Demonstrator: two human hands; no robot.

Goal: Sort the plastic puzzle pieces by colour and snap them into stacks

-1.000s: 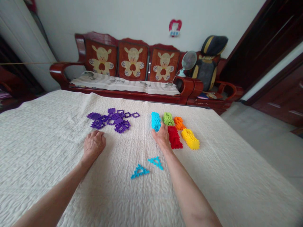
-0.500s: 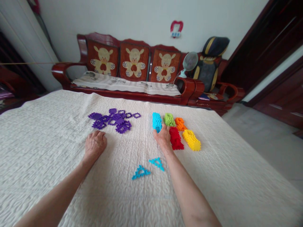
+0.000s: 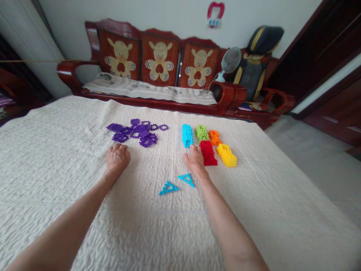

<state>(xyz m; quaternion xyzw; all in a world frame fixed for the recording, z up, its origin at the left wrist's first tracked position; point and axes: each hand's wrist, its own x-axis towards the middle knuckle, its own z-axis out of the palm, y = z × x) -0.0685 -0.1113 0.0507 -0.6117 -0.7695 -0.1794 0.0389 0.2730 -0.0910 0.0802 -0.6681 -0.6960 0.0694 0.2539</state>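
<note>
My left hand point(image 3: 117, 157) rests on the quilted cloth with its fingers curled under, just below a pile of purple toothed plastic pieces point(image 3: 143, 132). No object shows in it. My right hand point(image 3: 195, 158) is open, thumb apart from the fingers, at the near end of a light-blue stack of interlocking pieces point(image 3: 187, 134). Its fingers lie beside a red stack point(image 3: 208, 153); whether they touch it I cannot tell. Nearer to me lie two blue triangular pieces, one on the left point(image 3: 169, 188) and one on the right point(image 3: 187, 179).
Behind the red stack are a green stack point(image 3: 201, 133) and an orange stack point(image 3: 214, 137); a yellow stack point(image 3: 227, 155) lies to its right. The cream quilted cloth point(image 3: 158, 233) covers the table. Beyond stand a wooden sofa point(image 3: 180, 107) and a small fan point(image 3: 231, 60).
My right hand has drawn back slightly from the light-blue stack's near end. My left hand stays curled, a little closer to the purple pile. The camera view has tilted downward.
</note>
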